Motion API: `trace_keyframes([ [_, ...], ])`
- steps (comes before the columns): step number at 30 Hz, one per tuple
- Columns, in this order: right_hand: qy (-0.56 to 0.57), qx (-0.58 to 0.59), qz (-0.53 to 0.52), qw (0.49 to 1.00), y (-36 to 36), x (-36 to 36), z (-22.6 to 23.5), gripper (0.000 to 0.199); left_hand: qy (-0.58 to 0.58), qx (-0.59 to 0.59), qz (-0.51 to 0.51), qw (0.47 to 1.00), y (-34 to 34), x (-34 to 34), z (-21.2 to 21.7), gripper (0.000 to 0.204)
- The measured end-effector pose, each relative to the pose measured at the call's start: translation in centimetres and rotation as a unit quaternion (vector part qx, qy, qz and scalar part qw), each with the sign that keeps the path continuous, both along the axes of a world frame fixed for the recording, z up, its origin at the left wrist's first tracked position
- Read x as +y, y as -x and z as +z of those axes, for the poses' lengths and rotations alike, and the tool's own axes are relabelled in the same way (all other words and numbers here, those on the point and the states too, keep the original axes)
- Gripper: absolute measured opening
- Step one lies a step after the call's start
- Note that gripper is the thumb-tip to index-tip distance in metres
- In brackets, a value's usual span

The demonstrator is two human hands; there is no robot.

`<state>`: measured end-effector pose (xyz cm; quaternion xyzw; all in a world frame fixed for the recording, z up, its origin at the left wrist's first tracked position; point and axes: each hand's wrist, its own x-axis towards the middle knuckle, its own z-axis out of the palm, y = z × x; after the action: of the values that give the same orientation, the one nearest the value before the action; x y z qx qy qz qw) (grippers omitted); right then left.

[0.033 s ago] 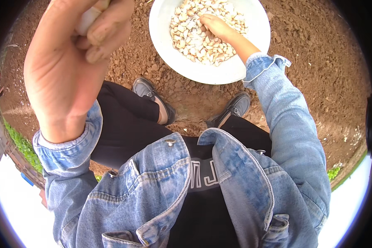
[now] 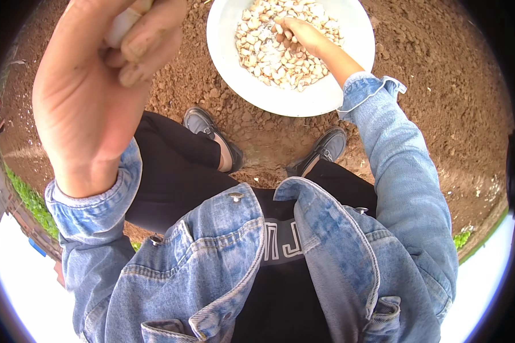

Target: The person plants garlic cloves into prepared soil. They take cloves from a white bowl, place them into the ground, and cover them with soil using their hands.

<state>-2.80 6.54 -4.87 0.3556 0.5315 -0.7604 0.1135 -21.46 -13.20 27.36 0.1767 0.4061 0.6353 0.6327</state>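
Note:
A wide white basin (image 2: 226,68) on the soil holds a heap of pale garlic cloves (image 2: 289,71), with whitish flakes of skin among them. My right hand (image 2: 304,37) reaches into it from the right, palm down. Its fingers are curled round a few cloves at the top of the heap; the undersides of the fingers are partly hidden. Close to the camera at the upper left, my left hand (image 2: 94,100) is raised with its fingers bent round a whitish garlic clove (image 2: 122,27). The top of that hand is cut off by the picture's edge.
Brown crumbly soil (image 2: 435,103) surrounds the basin. My two grey shoes (image 2: 203,124) stand on it just on the near side of the basin, feet apart. Green grass (image 2: 28,197) and a strip of brickwork show at the left rim.
My right hand has drawn slightly to the right and its fingers have closed more, with pale cloves now showing at the fingertips. The left hand stays still.

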Motion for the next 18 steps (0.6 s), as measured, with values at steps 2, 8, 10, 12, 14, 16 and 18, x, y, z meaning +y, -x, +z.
trace_keyframes([
  [2, -0.018, -0.011, -0.001, 1.000, 0.1, 0.0, 1.5, 0.036, 0.001, -0.002, -0.002, 1.000, 0.0, 0.2, -0.1, 0.032],
  [8, -0.391, -0.005, 0.117, 0.913, 2.1, -4.6, -2.0, 0.029, 0.006, -0.004, -0.005, 1.000, -0.2, 0.7, -0.2, 0.033],
  [10, -0.468, -0.006, 0.173, 0.867, 2.2, -6.2, -1.4, 0.027, 0.012, -0.005, -0.003, 1.000, -0.2, 0.7, -0.4, 0.033],
  [12, -0.485, -0.046, 0.247, 0.838, 2.1, -7.1, 0.1, 0.028, 0.013, -0.006, -0.002, 1.000, -0.1, 0.7, -0.5, 0.033],
  [14, -0.490, -0.040, 0.232, 0.839, 1.9, -7.0, -0.4, 0.028, 0.013, -0.007, -0.003, 1.000, -0.1, 0.7, -0.5, 0.033],
  [16, -0.379, -0.041, 0.195, 0.904, 1.7, -5.8, -0.1, 0.029, 0.014, -0.007, -0.003, 1.000, 0.0, 0.8, -0.5, 0.034],
  [18, -0.132, -0.044, 0.128, 0.982, 1.9, -3.3, 1.3, 0.030, 0.016, -0.006, 0.000, 1.000, 0.0, 0.6, -0.3, 0.034],
])
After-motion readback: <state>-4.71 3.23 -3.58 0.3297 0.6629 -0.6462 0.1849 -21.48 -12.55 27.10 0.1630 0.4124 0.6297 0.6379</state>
